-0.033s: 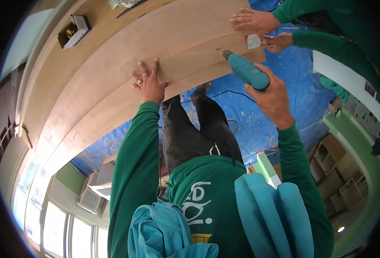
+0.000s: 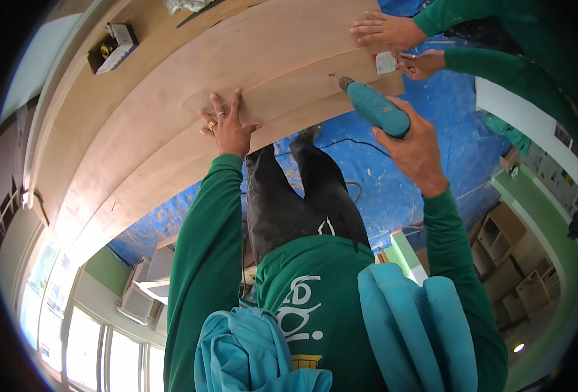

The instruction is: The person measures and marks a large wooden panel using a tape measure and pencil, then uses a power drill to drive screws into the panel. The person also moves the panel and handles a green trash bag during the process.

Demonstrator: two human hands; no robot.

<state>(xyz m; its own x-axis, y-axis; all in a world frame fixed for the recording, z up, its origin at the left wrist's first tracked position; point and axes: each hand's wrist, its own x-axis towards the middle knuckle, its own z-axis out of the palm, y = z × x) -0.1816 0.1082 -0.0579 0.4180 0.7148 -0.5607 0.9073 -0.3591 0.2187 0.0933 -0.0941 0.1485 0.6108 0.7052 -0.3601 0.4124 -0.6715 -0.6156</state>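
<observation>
My right hand [image 2: 414,147] is wrapped round a teal power drill [image 2: 379,111]. The drill's tip points up and left at the thin wooden sheets [image 2: 289,98], over the narrow strip near their right end. Whether the bit touches the wood I cannot tell. On the same sheets my left hand [image 2: 230,130] lies with fingers spread, near the close edge. It wears rings and holds nothing. At the far right end a co-worker's hand [image 2: 387,31] rests flat on the wood. That person's other hand [image 2: 423,64] is at a white and red label [image 2: 386,63] there.
A small open box [image 2: 114,49] stands on the board at the far left. Crumpled clear plastic [image 2: 187,5] lies at the far edge. Blue sheeting [image 2: 354,173] covers the floor, with a dark cable [image 2: 347,139] across it. Wooden shelving [image 2: 498,235] stands at the right.
</observation>
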